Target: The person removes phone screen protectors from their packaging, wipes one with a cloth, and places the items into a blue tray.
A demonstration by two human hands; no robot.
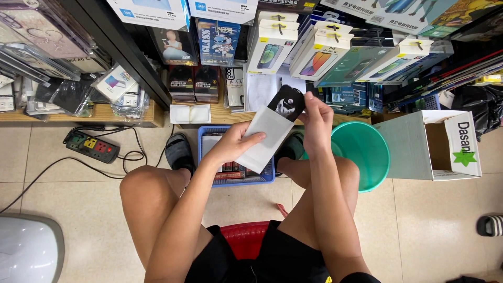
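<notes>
My left hand [236,144] grips a flat white sleeve [264,139] from below, thumb across its face. A black card with a pale printed figure [286,103] sticks out of the sleeve's top. My right hand [316,124] pinches that card's upper right edge. Both are held above a blue plastic basket [268,177] on the floor between my feet.
A green bucket [367,152] stands right of my knee, beside an open cardboard box [427,144]. A power strip [91,148] with cables lies on the tiles at left. Shelves of boxed phone accessories [314,52] fill the back. I sit on a red stool [246,238].
</notes>
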